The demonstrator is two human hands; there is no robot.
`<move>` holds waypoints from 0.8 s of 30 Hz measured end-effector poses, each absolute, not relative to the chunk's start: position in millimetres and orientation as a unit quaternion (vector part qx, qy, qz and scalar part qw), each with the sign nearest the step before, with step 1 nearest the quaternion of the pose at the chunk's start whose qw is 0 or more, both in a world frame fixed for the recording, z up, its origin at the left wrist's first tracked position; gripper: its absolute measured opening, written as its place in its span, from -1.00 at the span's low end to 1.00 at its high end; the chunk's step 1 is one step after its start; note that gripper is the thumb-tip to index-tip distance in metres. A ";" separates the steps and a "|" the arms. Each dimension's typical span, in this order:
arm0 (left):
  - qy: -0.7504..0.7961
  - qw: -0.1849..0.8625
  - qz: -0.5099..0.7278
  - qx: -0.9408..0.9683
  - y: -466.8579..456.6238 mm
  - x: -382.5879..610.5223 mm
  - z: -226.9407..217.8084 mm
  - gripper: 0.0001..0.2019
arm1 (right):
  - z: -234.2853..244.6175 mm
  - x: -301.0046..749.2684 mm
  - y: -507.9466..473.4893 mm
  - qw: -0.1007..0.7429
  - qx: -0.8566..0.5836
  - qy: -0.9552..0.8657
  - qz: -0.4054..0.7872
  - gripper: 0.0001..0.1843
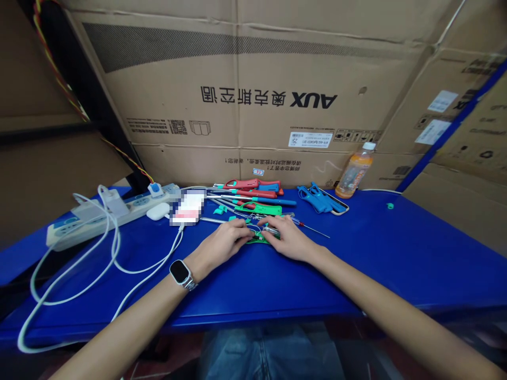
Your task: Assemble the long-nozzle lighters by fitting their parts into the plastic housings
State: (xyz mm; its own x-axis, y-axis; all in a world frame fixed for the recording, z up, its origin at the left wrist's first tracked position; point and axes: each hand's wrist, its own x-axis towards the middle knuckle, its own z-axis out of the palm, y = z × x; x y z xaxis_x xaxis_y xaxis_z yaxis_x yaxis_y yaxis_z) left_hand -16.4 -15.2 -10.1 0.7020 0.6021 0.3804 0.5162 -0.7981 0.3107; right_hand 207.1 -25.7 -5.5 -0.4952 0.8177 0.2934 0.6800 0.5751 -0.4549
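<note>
My left hand, with a watch on its wrist, pinches the left side of an opened green lighter casing on the table. From the right, my right hand has its fingers closed on a clear tube-like part at the same casing. Thin white wire and a small dark piece show between the hands. Just beyond lies another green casing half. A thin screwdriver with a red collar lies beside my right hand. My fingertips partly hide the small parts.
Long-necked lighters with red handles lie behind the hands. Blue casing halves and an orange drink bottle stand farther right. At left are a power strip, looping white cables and a blurred-out phone. Cardboard walls the back.
</note>
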 end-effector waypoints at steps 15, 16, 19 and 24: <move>0.304 0.052 0.225 0.924 -19.3 -14.0 -11.9 -0.73 | -20.9 207.4 -19.3 0.261 -0.397 -0.864 0.167 -0.74; 0.307 0.059 0.230 0.922 -19.0 -13.8 -12.2 -0.74 | -20.7 207.5 -19.5 0.260 -0.397 -0.864 0.168 -0.74; 0.317 0.094 0.241 0.912 -17.4 -13.5 -12.9 -0.78 | -20.4 207.4 -19.6 0.259 -0.395 -0.864 0.171 -0.74; 0.330 0.134 0.224 0.907 -13.8 -12.9 -9.8 -0.80 | -21.9 207.0 -17.2 0.261 -0.393 -0.864 0.174 -0.75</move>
